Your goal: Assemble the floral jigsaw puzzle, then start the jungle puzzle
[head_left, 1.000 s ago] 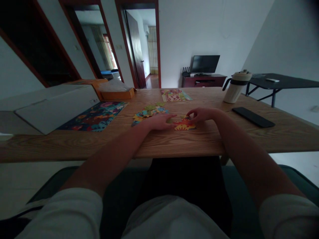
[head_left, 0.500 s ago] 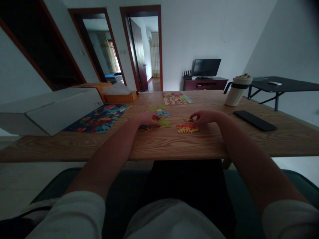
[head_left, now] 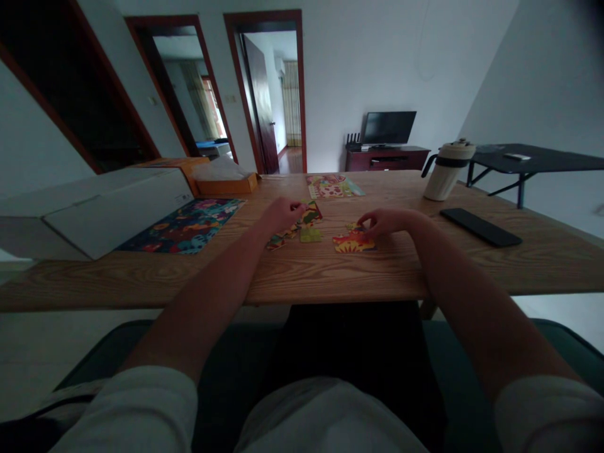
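Puzzle pieces [head_left: 306, 234] sit mid-table, centre of frame; L hand [head_left: 282, 215] has fingers pinched together at the upper pieces, hold can't tell, R hand [head_left: 384, 221] curls over the red-yellow section [head_left: 353, 241], so a careless nudge on the smooth wooden table [head_left: 141, 283] could shift or split pieces.

Smooth cardboard puzzle pieces [head_left: 353, 241] on matt wood tabletop [head_left: 340, 277]

The head-worn camera looks forward and down from above the person's chest [head_left: 330, 415], facing across the wooden table [head_left: 330, 277] from its near edge. The left hand [head_left: 283, 216] and right hand [head_left: 387, 221] sit near mid-frame, fairly close, while the far table edge and a doorway [head_left: 267, 94] lie beyond.
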Motion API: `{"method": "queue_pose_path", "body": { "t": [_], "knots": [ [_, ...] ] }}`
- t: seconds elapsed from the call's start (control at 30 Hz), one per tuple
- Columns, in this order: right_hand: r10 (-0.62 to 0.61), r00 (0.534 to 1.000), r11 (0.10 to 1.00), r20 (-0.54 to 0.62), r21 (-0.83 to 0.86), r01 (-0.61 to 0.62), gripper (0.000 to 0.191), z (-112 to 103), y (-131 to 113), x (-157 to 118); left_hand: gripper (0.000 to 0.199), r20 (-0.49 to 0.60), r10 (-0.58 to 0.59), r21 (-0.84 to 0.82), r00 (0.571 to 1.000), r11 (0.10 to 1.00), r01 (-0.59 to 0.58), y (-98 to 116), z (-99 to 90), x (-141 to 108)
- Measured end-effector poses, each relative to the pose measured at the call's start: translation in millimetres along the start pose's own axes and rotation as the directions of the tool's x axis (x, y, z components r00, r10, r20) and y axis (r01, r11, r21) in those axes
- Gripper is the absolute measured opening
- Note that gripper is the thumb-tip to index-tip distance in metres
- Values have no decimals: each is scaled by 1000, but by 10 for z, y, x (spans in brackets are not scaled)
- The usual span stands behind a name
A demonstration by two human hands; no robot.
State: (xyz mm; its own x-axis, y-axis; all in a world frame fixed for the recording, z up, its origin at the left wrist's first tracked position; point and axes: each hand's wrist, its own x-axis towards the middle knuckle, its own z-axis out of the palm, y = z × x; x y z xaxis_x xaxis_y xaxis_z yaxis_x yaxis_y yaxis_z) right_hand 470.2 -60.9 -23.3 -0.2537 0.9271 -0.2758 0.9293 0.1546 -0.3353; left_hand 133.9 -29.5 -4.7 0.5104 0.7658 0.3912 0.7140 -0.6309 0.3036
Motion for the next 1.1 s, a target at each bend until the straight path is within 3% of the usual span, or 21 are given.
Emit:
{"method": "queue_pose_path", "body": {
  "t": [0.13,0.33,0.43,0.57,0.67,0.73,0.8,0.87,0.93,0.97,1.03,1.1],
  "knots": [
    [10,1000,1000,-6,-9,-10,93,12,-13,-10,41,70,-30,-191,997,981,43,-18,44,4],
    [10,1000,1000,-17,-24,-11,89,9,-4,-5,44,76,-57,-208,995,975,72,-49,62,33],
    [-2,1000,1000,-5,-6,2,91,2,-1,-9,44,11,-151,-172,988,973,151,-175,18,84],
    [-9,1000,1000,-10,-8,9,91,-1,-14,-17,43,-113,-283,-114,952,956,271,-525,-68,162],
    [-6,1000,1000,-12,-6,6,92,3,-18,-15,45,-81,-336,-1,938,941,337,-775,-114,179],
    [-11,1000,1000,-7,-9,11,91,6,-14,-12,45,-67,-343,125,937,929,349,-818,-125,159],
    [-19,1000,1000,-4,-15,19,90,8,-6,-9,53,-26,-240,240,970,941,239,-719,-109,119],
    [-23,1000,1000,-8,-16,23,89,9,2,-7,66,149,-39,278,988,961,-4,-498,-63,65],
    [-20,1000,1000,-11,-13,19,88,10,10,-2,68,382,78,223,921,959,-174,-231,3,8],
    [-16,1000,1000,-12,-11,16,88,11,14,1,67,447,104,205,889,955,-214,-108,37,-19],
    [-11,1000,1000,-9,-4,11,89,12,22,10,60,494,126,198,860,947,-252,79,92,-62],
    [-12,1000,1000,-6,0,12,91,13,26,18,57,486,138,206,863,942,-267,170,124,-87]
  ]
}}
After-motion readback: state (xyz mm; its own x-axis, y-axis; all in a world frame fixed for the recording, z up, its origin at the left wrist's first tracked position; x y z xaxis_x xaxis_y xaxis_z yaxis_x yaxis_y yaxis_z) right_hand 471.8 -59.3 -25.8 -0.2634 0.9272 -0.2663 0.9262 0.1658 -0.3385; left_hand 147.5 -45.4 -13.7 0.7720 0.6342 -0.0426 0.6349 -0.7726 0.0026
